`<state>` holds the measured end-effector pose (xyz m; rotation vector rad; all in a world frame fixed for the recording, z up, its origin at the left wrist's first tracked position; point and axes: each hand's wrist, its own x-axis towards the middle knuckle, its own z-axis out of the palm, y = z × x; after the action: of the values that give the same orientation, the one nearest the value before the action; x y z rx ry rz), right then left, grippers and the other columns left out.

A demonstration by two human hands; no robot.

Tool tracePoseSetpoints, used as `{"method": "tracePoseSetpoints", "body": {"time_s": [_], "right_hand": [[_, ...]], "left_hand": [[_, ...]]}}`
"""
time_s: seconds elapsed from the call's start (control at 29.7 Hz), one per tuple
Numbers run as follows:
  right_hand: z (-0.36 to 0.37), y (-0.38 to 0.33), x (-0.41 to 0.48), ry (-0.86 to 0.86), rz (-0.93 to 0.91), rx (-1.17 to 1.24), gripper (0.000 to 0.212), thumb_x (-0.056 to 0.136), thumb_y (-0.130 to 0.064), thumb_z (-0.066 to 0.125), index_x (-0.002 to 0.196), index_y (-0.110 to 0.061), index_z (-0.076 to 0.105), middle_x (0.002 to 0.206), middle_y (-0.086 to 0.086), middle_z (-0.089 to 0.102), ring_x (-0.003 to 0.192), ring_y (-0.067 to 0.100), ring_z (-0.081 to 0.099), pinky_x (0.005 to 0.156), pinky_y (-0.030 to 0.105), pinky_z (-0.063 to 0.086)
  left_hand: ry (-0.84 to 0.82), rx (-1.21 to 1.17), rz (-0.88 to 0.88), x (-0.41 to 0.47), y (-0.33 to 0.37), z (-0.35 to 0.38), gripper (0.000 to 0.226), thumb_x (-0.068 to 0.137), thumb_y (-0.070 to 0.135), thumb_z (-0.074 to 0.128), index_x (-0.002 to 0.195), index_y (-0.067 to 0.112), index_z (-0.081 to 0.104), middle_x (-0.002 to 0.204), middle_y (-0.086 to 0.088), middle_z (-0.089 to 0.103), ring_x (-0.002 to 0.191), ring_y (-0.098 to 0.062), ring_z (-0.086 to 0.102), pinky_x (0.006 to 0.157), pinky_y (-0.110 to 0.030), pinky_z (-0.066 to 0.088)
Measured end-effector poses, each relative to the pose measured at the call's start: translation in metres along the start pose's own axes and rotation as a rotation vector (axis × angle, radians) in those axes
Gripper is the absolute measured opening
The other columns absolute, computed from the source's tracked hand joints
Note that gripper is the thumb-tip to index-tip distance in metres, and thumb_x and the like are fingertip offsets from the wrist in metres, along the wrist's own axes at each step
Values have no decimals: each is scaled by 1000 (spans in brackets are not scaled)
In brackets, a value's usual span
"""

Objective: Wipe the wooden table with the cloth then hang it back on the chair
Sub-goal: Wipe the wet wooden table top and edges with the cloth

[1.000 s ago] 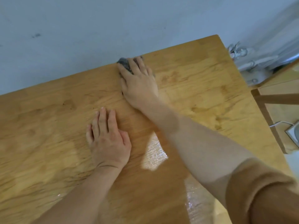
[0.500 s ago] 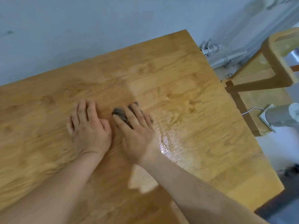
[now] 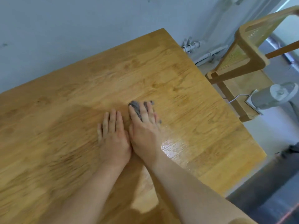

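table (image 3: pixel 178 78) wood, wet sheen (image 3: pixel 174 147) at 4 o'clock, grey wall (image 3: pixel 80 21) behind, chair (image 3: pixel 242 50) at 2 | cloth (image 3: pixel 135 107) under right hand (image 3: pixel 144 131) fingers (image 3: pixel 145 113), spread flat | left hand (image 3: pixel 113 139) flat, fingers together

Right hand (image 3: pixel 144 131) flat on cloth (image 3: pixel 135 106)

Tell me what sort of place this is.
Probably a home dining corner: a wooden table set by a plain wall, a cane-backed chair beside it, and pipes low along the wall.
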<state>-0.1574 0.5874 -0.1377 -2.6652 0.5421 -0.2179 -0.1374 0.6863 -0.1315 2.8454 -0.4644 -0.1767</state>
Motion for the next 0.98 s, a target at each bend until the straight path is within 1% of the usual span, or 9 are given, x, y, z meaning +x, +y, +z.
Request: {"method": "tracePoseSetpoints", "body": {"time_s": [0.13, 0.27, 0.34, 0.4, 0.57, 0.74, 0.81, 0.91, 0.98], "right_hand": [[-30, 69, 11, -124, -331, -96, 45, 95, -29, 38, 138, -25, 53, 148, 2, 47, 143, 27, 35, 116, 49, 30], [-62, 135, 53, 35, 56, -135, 49, 95, -27, 36, 142, -21, 47, 152, 4, 41, 145, 30, 28, 116, 50, 27], [-59, 128, 64, 99, 296, -119, 51, 97, -29, 34, 147, -23, 41, 157, 8, 34, 149, 30, 19, 120, 48, 18], [-44, 96, 66, 99, 352, -104, 51, 99, -30, 34, 149, -22, 38, 159, 9, 30, 149, 30, 15, 120, 48, 15], [-3, 13, 25, -146, -255, -33, 48, 96, -33, 38, 142, -27, 48, 155, 5, 38, 147, 29, 24, 117, 50, 23], [-35, 72, 5, -226, -432, -109, 46, 97, -37, 38, 142, -34, 47, 154, 1, 40, 148, 23, 26, 116, 43, 25], [-47, 106, 39, -154, -289, -166, 50, 95, -37, 37, 144, -29, 46, 154, 6, 40, 147, 29, 26, 115, 50, 29], [-49, 112, 103, 17, 101, -121, 53, 95, -35, 35, 146, -25, 42, 156, 10, 35, 148, 33, 21, 117, 53, 23], [-31, 80, 128, 22, 166, -94, 53, 97, -34, 36, 148, -25, 38, 158, 10, 30, 149, 33, 15, 119, 51, 18]], "left_hand": [[5, 34, 44, -5, -1, 3, 59, 94, 32, 24, 147, 7, 31, 155, -11, 27, 144, -28, 19, 116, -47, 14], [35, 37, 52, 0, -6, 2, 56, 94, 32, 27, 143, 8, 37, 151, -12, 35, 141, -29, 27, 115, -45, 16], [62, 39, 46, 0, -4, 5, 55, 92, 30, 29, 141, 6, 41, 149, -13, 39, 139, -30, 31, 113, -47, 18], [78, 27, 50, -1, -4, 6, 54, 92, 28, 31, 140, 5, 42, 147, -13, 41, 138, -30, 32, 113, -47, 20], [137, 12, 62, -2, -6, 8, 50, 90, 23, 38, 135, 2, 48, 142, -16, 46, 133, -32, 37, 109, -50, 28], [172, -23, 53, -2, -4, 6, 47, 90, 21, 39, 131, 3, 53, 137, -16, 51, 130, -33, 42, 108, -51, 31], [183, -26, 49, -2, -4, 5, 46, 90, 21, 40, 130, 3, 53, 136, -15, 51, 130, -32, 42, 109, -50, 31], [159, -15, 48, -2, -3, 4, 48, 90, 21, 35, 132, 4, 51, 138, -14, 49, 132, -30, 40, 112, -48, 26], [138, -3, 51, -3, -4, 3, 51, 89, 21, 32, 134, 4, 49, 140, -14, 48, 134, -30, 38, 113, -46, 22]]}}
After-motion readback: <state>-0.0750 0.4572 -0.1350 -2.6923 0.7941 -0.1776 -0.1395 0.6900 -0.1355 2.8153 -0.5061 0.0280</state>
